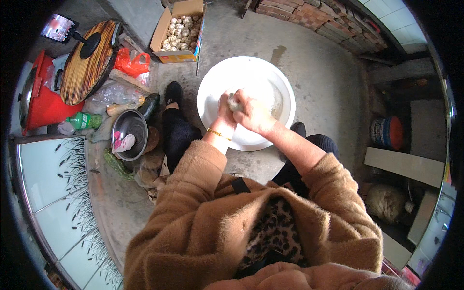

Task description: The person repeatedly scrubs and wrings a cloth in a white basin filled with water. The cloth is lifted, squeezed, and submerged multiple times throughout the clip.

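Both hands are pressed together over a wide white basin (290,96) on the concrete floor between my feet. My left hand (225,115), with a gold-coloured bracelet at the wrist, is closed around a small greyish, wet-looking bundle (235,103). From the other side my right hand (253,113) clasps the same bundle, its fingers curled over it. Most of the bundle is hidden in the hands, so I cannot tell whether it is cloth or something else. Brownish specks lie on the basin's inner surface to the right of the hands.
A cardboard box (159,40) of garlic bulbs stands beyond the basin. At the left are a metal bowl (141,127) with a pink-and-white cloth (124,142), a green bottle (81,120), plastic bags and a round wooden board (87,69). Stacked bricks (308,18) line the back; a bucket (387,133) sits right.
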`<move>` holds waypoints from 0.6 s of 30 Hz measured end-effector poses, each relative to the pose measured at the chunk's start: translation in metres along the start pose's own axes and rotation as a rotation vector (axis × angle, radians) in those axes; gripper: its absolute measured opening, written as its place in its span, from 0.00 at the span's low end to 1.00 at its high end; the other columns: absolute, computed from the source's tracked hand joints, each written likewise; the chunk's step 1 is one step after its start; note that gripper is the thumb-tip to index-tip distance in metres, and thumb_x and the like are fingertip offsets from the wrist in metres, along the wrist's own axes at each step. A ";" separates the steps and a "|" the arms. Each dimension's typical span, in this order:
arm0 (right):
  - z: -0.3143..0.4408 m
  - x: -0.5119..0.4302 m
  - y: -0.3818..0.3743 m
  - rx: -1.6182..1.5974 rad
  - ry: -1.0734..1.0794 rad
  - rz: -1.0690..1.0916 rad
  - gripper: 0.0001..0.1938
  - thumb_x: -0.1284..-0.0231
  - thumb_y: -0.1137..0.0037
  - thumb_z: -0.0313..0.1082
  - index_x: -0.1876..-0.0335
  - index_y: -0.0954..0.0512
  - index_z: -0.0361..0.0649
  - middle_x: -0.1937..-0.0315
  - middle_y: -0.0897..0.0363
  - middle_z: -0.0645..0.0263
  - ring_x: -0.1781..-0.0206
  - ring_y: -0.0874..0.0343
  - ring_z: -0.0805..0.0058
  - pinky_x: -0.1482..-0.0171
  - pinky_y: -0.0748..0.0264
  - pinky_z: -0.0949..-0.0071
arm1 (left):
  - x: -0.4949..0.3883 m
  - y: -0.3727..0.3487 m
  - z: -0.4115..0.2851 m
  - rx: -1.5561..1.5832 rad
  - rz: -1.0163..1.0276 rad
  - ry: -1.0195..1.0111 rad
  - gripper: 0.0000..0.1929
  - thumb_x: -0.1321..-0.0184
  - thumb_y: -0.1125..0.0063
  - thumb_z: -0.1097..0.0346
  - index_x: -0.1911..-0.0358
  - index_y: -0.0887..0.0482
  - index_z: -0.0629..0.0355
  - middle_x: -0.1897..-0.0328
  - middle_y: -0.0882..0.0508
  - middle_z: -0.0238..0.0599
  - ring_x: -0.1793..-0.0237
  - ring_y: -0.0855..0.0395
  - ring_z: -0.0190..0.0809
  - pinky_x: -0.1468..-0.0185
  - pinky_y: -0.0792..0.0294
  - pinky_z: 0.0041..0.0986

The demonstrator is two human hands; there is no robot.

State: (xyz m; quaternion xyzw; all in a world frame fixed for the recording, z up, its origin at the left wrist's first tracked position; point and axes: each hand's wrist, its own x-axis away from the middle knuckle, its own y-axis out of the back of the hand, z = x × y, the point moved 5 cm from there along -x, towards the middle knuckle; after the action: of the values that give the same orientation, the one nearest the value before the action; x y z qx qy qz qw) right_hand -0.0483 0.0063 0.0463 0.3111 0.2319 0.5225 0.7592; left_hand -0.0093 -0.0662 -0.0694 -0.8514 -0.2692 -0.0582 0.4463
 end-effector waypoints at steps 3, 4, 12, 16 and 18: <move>0.008 0.005 -0.007 0.001 0.080 0.018 0.14 0.50 0.51 0.39 0.58 0.30 0.42 0.70 0.23 0.51 0.67 0.21 0.52 0.61 0.26 0.56 | 0.010 -0.009 0.006 0.381 0.262 0.048 0.23 0.37 0.64 0.47 0.54 0.25 0.58 0.53 0.22 0.40 0.50 0.25 0.43 0.46 0.31 0.35; 0.008 0.004 -0.009 0.240 0.145 0.016 0.13 0.49 0.52 0.38 0.60 0.29 0.41 0.70 0.24 0.53 0.69 0.21 0.54 0.63 0.25 0.57 | 0.010 -0.010 0.009 0.356 0.144 0.055 0.23 0.37 0.66 0.47 0.53 0.25 0.58 0.51 0.23 0.40 0.48 0.26 0.43 0.44 0.33 0.35; -0.022 -0.014 -0.014 0.713 0.309 -0.117 0.11 0.49 0.52 0.40 0.71 0.23 0.40 0.71 0.25 0.57 0.70 0.22 0.63 0.68 0.24 0.63 | 0.013 -0.035 0.017 0.306 -0.365 0.105 0.21 0.34 0.70 0.54 0.49 0.26 0.57 0.41 0.27 0.43 0.40 0.31 0.44 0.38 0.38 0.35; -0.020 -0.007 -0.009 0.413 0.257 -0.166 0.10 0.48 0.54 0.39 0.70 0.24 0.42 0.73 0.26 0.58 0.72 0.22 0.62 0.71 0.24 0.62 | 0.005 -0.032 0.010 0.056 -0.066 0.055 0.19 0.35 0.67 0.54 0.52 0.25 0.56 0.46 0.24 0.41 0.45 0.28 0.42 0.40 0.36 0.34; -0.015 -0.008 -0.010 0.583 0.403 -0.135 0.11 0.49 0.54 0.38 0.69 0.23 0.40 0.72 0.24 0.56 0.72 0.23 0.60 0.69 0.24 0.61 | 0.003 -0.028 0.014 0.202 -0.114 0.047 0.18 0.35 0.66 0.54 0.52 0.25 0.55 0.49 0.22 0.40 0.47 0.26 0.40 0.42 0.35 0.33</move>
State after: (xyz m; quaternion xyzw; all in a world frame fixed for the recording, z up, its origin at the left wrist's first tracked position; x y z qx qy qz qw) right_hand -0.0547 0.0000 0.0295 0.3890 0.5363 0.4341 0.6105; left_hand -0.0231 -0.0415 -0.0563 -0.7838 -0.3111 -0.0758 0.5321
